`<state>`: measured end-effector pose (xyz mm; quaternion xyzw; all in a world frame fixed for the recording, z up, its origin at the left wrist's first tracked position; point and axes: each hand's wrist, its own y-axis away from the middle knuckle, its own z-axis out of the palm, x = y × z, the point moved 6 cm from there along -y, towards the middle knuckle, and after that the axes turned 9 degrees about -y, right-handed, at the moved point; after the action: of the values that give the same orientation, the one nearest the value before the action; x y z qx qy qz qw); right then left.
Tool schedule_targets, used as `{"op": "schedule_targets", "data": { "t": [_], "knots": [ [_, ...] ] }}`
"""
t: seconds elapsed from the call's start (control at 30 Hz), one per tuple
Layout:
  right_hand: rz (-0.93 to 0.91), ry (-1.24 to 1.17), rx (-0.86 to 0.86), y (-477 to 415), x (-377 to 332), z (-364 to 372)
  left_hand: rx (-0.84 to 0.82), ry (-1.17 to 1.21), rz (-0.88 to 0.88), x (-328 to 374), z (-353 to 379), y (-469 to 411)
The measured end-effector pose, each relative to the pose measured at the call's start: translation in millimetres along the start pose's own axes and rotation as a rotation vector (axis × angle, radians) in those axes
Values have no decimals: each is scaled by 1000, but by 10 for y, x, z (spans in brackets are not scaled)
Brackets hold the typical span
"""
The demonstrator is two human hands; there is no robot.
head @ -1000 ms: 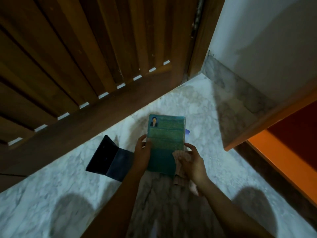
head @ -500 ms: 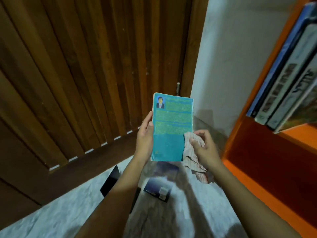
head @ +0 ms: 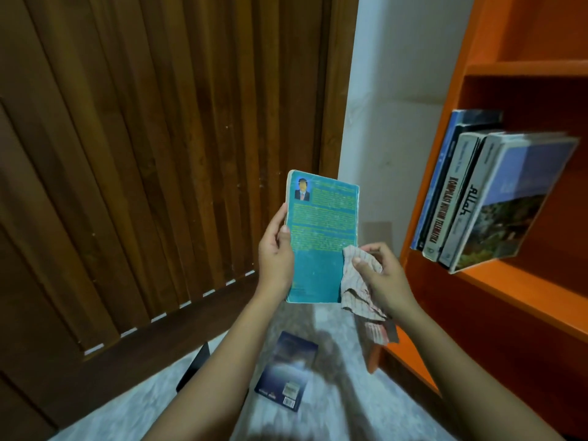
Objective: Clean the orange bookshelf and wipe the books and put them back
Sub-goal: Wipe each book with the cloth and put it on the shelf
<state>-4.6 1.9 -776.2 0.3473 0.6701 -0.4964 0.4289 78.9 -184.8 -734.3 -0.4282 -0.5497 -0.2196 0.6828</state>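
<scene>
Fingers of my left hand [head: 275, 259] curl round the left edge of the teal book [head: 321, 240], thumb on its back cover, holding it upright in the air. My right hand [head: 381, 278] pinches the checked cloth [head: 356, 281] against the book's lower right edge. Several books [head: 477, 202] lean at the left end of the orange bookshelf [head: 509, 294]. Another book [head: 286, 374] lies flat on the floor [head: 334, 409] below my hands.

The teal book [head: 321, 237] has been raised from the floor [head: 337, 412] and held upright.
</scene>
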Motion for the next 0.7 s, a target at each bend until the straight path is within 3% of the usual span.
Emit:
{"op": "schedule_targets", "data": {
  "t": [0.2, 0.3, 0.4, 0.57, 0.63, 0.7],
  "knots": [
    [-200, 139, 228, -262, -764, -53, 21, 23, -14, -45, -58, 96],
    [-284, 95, 188, -356, -1194, 324, -36, 9, -1, -30, 64, 184],
    [-406, 284, 188, -432, -1363, 585, -41, -12, 24, 76, 128, 236],
    [-91, 306, 469, -545, -903, 70, 68, 88, 63, 138, -96, 163],
    [-106, 251, 458, -461, -885, 180, 56, 95, 57, 149, -75, 109],
    [-235, 204, 351, -308, -1026, 514, 42, 115, 20, 153, -2, 79]
  ]
}}
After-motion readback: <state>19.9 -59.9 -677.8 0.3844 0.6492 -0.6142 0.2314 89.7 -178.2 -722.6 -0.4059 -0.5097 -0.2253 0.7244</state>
